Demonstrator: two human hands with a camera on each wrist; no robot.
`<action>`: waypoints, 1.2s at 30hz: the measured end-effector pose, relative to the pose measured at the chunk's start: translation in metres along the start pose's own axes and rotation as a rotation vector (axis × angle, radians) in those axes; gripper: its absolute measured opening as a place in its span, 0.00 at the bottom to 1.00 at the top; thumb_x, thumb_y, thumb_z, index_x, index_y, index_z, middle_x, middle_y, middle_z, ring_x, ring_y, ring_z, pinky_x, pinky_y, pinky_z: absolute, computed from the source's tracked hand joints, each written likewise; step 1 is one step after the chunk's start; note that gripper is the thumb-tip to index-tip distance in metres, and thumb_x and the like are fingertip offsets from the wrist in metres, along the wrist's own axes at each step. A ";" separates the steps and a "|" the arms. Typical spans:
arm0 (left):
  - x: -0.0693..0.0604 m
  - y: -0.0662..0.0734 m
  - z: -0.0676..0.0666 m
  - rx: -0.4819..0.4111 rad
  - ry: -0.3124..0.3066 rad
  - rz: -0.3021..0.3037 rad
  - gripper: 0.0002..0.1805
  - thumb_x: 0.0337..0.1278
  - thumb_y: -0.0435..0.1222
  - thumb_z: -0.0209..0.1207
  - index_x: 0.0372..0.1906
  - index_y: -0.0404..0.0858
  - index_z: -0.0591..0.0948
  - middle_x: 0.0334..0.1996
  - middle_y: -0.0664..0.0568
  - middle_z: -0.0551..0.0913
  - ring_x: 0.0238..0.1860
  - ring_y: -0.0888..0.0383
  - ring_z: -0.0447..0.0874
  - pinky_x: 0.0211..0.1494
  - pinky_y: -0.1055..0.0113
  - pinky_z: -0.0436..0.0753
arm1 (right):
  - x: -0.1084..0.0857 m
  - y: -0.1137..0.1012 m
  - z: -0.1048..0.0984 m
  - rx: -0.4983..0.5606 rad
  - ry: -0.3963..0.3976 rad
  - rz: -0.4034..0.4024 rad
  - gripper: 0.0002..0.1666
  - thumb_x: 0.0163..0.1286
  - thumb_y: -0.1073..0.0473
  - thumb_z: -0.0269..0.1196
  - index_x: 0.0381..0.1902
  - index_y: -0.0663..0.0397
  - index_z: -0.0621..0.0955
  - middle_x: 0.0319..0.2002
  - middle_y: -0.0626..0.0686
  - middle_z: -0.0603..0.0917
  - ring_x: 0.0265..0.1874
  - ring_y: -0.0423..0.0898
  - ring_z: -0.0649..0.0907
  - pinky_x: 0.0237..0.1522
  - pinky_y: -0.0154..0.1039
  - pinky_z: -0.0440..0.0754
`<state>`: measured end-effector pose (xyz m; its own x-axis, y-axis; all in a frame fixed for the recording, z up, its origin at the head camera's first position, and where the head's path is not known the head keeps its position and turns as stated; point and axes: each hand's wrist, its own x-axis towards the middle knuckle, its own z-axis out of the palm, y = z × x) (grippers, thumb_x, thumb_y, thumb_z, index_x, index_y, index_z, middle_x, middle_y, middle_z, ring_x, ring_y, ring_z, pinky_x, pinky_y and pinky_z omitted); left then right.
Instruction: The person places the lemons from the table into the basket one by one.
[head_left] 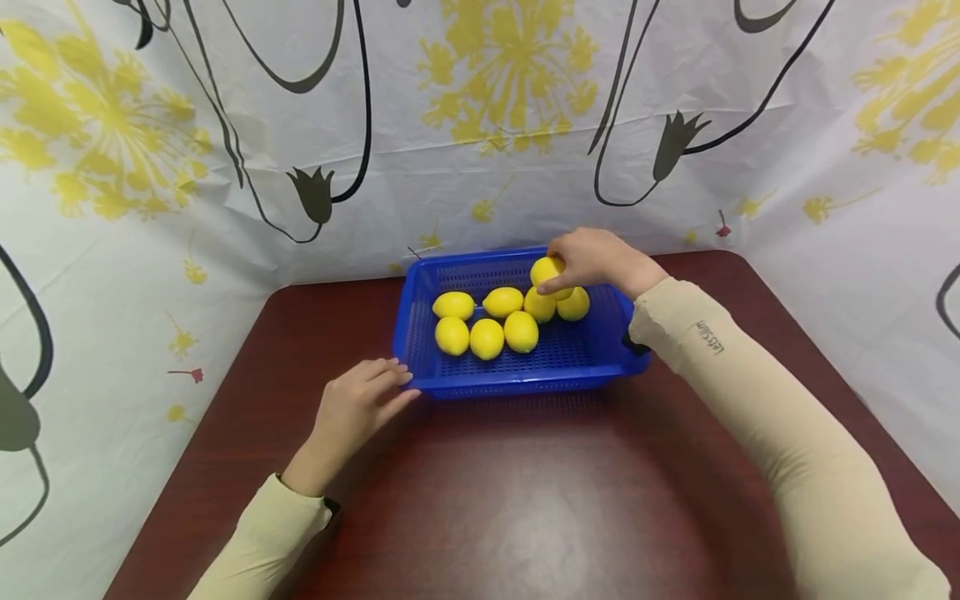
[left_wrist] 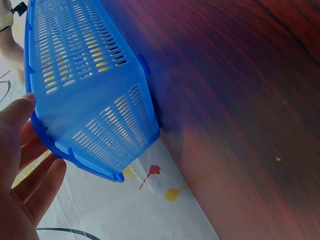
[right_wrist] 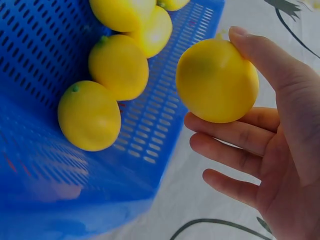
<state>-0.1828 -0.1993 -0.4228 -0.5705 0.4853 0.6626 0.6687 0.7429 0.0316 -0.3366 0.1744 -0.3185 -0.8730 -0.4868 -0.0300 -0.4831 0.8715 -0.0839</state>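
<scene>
A blue plastic basket (head_left: 517, 379) with slotted walls stands on the table, holding several yellow lemons (head_left: 487, 338) grouped at its left and middle. Over the basket's back right part, my right hand (head_left: 596, 257) pinches one lemon (right_wrist: 217, 81) between thumb and index finger, above the others. The remaining right fingers are loosely bent in the right wrist view. At the basket's front left corner, my left hand (head_left: 360, 400) holds the rim (left_wrist: 65, 157), thumb on one side and fingers on the other.
The dark red-brown wooden table (head_left: 495, 492) extends in front of and beside the basket. Behind it and along both sides hangs a white sheet (head_left: 420, 192) printed with yellow flowers and dark curling stems.
</scene>
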 end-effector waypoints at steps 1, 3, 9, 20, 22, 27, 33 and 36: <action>0.000 0.000 0.000 -0.002 0.000 0.001 0.22 0.59 0.55 0.63 0.41 0.41 0.89 0.37 0.51 0.90 0.43 0.54 0.89 0.44 0.58 0.89 | 0.001 -0.001 0.002 -0.005 -0.009 0.000 0.31 0.58 0.31 0.67 0.40 0.52 0.80 0.24 0.50 0.71 0.25 0.46 0.71 0.30 0.41 0.65; 0.000 0.001 0.000 -0.007 0.001 0.004 0.21 0.59 0.55 0.64 0.41 0.41 0.89 0.37 0.51 0.90 0.43 0.53 0.90 0.44 0.58 0.89 | 0.003 -0.003 0.006 -0.016 -0.026 -0.003 0.30 0.59 0.31 0.67 0.40 0.52 0.80 0.24 0.49 0.71 0.25 0.46 0.70 0.29 0.41 0.64; 0.001 0.002 -0.001 -0.002 -0.015 -0.006 0.21 0.58 0.54 0.65 0.41 0.41 0.89 0.37 0.50 0.90 0.43 0.53 0.90 0.44 0.58 0.89 | 0.008 -0.010 0.017 -0.037 -0.065 -0.021 0.29 0.58 0.30 0.66 0.34 0.49 0.79 0.22 0.48 0.68 0.23 0.45 0.68 0.27 0.40 0.63; 0.002 0.001 -0.003 0.000 -0.013 -0.006 0.20 0.56 0.53 0.67 0.41 0.41 0.89 0.37 0.51 0.90 0.44 0.54 0.89 0.45 0.58 0.89 | 0.016 -0.017 0.028 -0.080 -0.166 0.001 0.29 0.58 0.31 0.67 0.37 0.50 0.79 0.24 0.49 0.72 0.24 0.46 0.69 0.27 0.40 0.64; 0.001 0.000 -0.002 0.004 -0.009 -0.002 0.22 0.59 0.55 0.64 0.41 0.40 0.89 0.37 0.50 0.90 0.43 0.53 0.89 0.45 0.57 0.89 | 0.017 -0.018 0.028 -0.096 -0.181 0.001 0.29 0.57 0.31 0.67 0.37 0.50 0.79 0.25 0.50 0.74 0.25 0.46 0.71 0.28 0.40 0.66; 0.001 0.000 -0.002 0.005 -0.005 0.003 0.23 0.59 0.55 0.63 0.41 0.39 0.89 0.37 0.50 0.90 0.43 0.53 0.89 0.44 0.57 0.89 | 0.019 -0.020 0.029 -0.135 -0.212 0.001 0.31 0.56 0.31 0.67 0.39 0.52 0.80 0.30 0.51 0.80 0.29 0.47 0.75 0.30 0.41 0.70; 0.001 -0.001 -0.002 0.007 -0.011 -0.001 0.19 0.54 0.51 0.69 0.41 0.40 0.89 0.38 0.50 0.90 0.43 0.53 0.89 0.45 0.57 0.89 | 0.020 -0.022 0.029 -0.129 -0.248 -0.005 0.31 0.58 0.32 0.66 0.42 0.53 0.80 0.34 0.53 0.82 0.31 0.48 0.76 0.32 0.42 0.71; 0.001 -0.001 -0.001 0.007 -0.008 -0.002 0.20 0.56 0.53 0.67 0.41 0.40 0.89 0.38 0.50 0.90 0.43 0.53 0.89 0.45 0.57 0.89 | 0.021 -0.022 0.030 -0.121 -0.252 -0.009 0.31 0.58 0.32 0.66 0.42 0.53 0.80 0.35 0.53 0.82 0.31 0.48 0.76 0.33 0.42 0.71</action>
<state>-0.1832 -0.1999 -0.4218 -0.5753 0.4879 0.6564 0.6647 0.7466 0.0277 -0.3425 0.1427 -0.3475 -0.8319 -0.4804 -0.2779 -0.5083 0.8605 0.0342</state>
